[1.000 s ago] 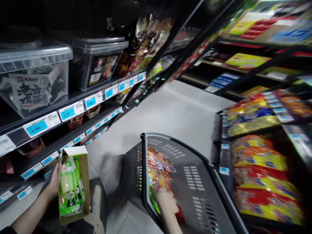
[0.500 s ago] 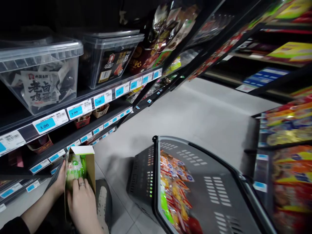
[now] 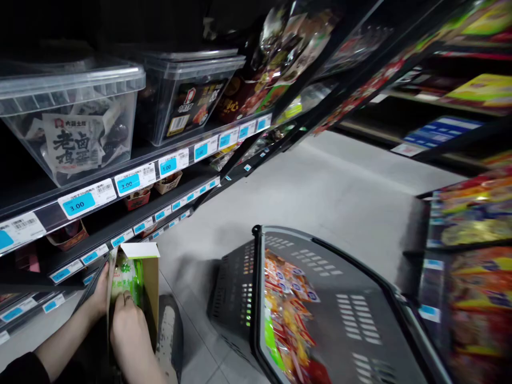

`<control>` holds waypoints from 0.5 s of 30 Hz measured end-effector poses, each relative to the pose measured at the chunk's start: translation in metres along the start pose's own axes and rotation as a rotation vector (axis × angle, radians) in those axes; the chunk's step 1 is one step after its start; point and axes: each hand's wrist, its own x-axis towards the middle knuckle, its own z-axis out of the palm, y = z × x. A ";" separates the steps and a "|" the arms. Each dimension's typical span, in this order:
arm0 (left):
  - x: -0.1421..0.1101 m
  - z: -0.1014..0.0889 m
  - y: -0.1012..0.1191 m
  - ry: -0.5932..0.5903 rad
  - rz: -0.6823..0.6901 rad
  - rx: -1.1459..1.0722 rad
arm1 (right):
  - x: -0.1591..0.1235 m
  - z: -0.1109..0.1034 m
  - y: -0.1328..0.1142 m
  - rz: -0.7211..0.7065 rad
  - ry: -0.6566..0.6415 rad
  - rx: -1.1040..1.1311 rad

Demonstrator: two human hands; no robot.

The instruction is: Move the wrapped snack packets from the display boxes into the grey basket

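Cardboard box (image 3: 152, 298) at eight o'clock, gripped in my left hand (image 3: 101, 296); my right hand (image 3: 131, 326) is inside, curled at a green packet (image 3: 137, 278), pinching it or not, I can't tell! Over at five o'clock, the grey basket (image 3: 326, 285), snack bags (image 3: 288, 314) inside.

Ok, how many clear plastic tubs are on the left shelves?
2: one clear rectangular plastic tub at far left, another tub to its right; more may be hidden behind.

open carton (image 3: 151, 304): 1 | shopping basket (image 3: 320, 277): 1 | front-row tubs (image 3: 192, 101): 2 | "3.00" labels (image 3: 87, 199): 2
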 end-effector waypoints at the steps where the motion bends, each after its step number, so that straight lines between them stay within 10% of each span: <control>1: 0.000 0.000 0.000 -0.008 0.002 -0.001 | 0.000 0.000 0.000 0.003 -0.006 0.008; 7: -0.003 0.002 -0.001 -0.054 -0.013 0.014 | -0.022 -0.028 0.012 0.002 0.067 0.188; 15: -0.003 -0.002 0.000 -0.070 -0.098 0.077 | -0.045 -0.059 0.066 -0.040 0.189 0.997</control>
